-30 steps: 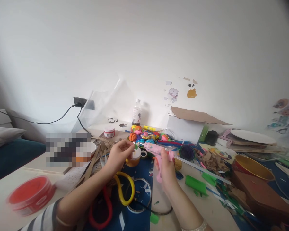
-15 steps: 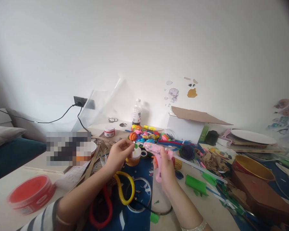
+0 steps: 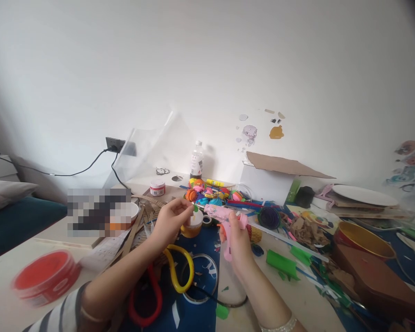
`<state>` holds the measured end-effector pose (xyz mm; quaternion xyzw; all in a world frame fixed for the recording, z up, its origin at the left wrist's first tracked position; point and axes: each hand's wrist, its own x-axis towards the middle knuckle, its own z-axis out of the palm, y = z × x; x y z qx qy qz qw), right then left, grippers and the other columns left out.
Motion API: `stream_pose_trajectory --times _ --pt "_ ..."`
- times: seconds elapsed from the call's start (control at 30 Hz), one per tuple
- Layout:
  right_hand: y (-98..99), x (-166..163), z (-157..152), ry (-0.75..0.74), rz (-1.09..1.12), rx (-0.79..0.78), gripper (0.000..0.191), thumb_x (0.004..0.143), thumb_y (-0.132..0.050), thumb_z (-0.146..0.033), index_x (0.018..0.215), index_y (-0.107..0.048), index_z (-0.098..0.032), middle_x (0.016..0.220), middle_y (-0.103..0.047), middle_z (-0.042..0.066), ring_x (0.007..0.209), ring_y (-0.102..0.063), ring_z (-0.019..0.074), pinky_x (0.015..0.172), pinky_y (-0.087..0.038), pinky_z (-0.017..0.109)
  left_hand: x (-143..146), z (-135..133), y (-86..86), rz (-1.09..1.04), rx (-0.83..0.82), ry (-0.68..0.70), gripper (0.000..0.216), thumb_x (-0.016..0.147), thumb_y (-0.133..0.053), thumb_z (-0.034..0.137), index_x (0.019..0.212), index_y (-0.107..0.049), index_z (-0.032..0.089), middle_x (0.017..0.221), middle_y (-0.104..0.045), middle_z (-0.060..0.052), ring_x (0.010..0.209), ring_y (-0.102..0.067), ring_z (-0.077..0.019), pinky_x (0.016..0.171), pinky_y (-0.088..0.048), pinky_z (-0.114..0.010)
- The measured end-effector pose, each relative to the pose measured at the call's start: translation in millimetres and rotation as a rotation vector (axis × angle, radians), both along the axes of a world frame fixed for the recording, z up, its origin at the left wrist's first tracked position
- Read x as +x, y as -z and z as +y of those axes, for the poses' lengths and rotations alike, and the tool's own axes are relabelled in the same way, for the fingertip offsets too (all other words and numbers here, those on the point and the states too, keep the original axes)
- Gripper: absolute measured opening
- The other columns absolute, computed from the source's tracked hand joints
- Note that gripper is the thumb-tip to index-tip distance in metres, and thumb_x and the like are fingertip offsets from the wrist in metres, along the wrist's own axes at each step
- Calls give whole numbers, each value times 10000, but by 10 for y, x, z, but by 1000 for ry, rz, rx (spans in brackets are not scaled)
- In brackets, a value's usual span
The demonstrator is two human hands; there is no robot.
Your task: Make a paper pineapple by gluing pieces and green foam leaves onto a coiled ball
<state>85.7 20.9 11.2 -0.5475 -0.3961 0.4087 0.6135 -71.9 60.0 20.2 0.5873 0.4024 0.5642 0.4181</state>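
My right hand [image 3: 238, 242] is closed around the handle of a pink glue gun [image 3: 224, 216], whose nozzle points left. My left hand [image 3: 171, 222] pinches a small green paper piece [image 3: 195, 209] just in front of that nozzle. Both hands hover over a small orange pot with a white top [image 3: 192, 225]. Scissors with yellow and red handles [image 3: 174, 274] lie under my left forearm on a blue mat [image 3: 200, 272].
A pile of coloured paper rolls [image 3: 209, 193], a bottle [image 3: 196, 161], a small red-lidded jar [image 3: 157, 188] and a white box with a cardboard flap [image 3: 273, 177] stand behind. A red tub [image 3: 43, 279] sits near left, a gold bowl [image 3: 361, 237] right, green paper scraps [image 3: 281, 264] nearby.
My right hand and the glue gun have edged slightly up and towards the left hand. The left hand has hardly moved.
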Motion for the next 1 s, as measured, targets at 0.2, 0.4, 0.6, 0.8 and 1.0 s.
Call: stream_pose_trajectory --times 0.2,0.4,0.6,0.8,1.0 --pt "-3 -5 -8 -6 1 7 510 754 -431 -563 385 -448 -211 329 -425 -32 339 -419 96 388 -360 216 -1 -13 -10 3 -3 -9 235 690 -671 375 705 -556 170 553 -568 41 442 -506 -92 447 -386 -197" --pt "-15 -4 -16 11 5 7 504 741 -448 -580 398 -452 -212 335 -444 -27 334 -424 100 376 -357 222 -8 -10 -12 1 0 -11 237 693 -667 374 704 -552 167 555 -568 38 442 -507 -93 450 -388 -200" --pt "-8 -4 -9 28 -1 17 485 749 -447 -557 405 -438 -215 330 -438 -29 330 -418 100 371 -352 220 -6 -20 -32 -3 -2 -10 246 696 -664 383 700 -544 169 556 -564 36 447 -508 -97 453 -388 -203" --pt "-23 -6 -16 34 -20 7 485 750 -440 -556 398 -421 -223 317 -424 -35 321 -411 98 370 -351 221 -11 -26 -38 -6 -7 -3 255 707 -655 398 703 -539 172 554 -559 34 449 -505 -102 457 -387 -210" --pt "-2 -3 -1 47 -21 19 490 750 -433 -551 389 -424 -221 313 -429 -35 317 -411 97 362 -349 221 -15 -25 -28 -14 -13 0 247 709 -652 398 712 -545 175 533 -561 40 448 -507 -104 460 -389 -210"
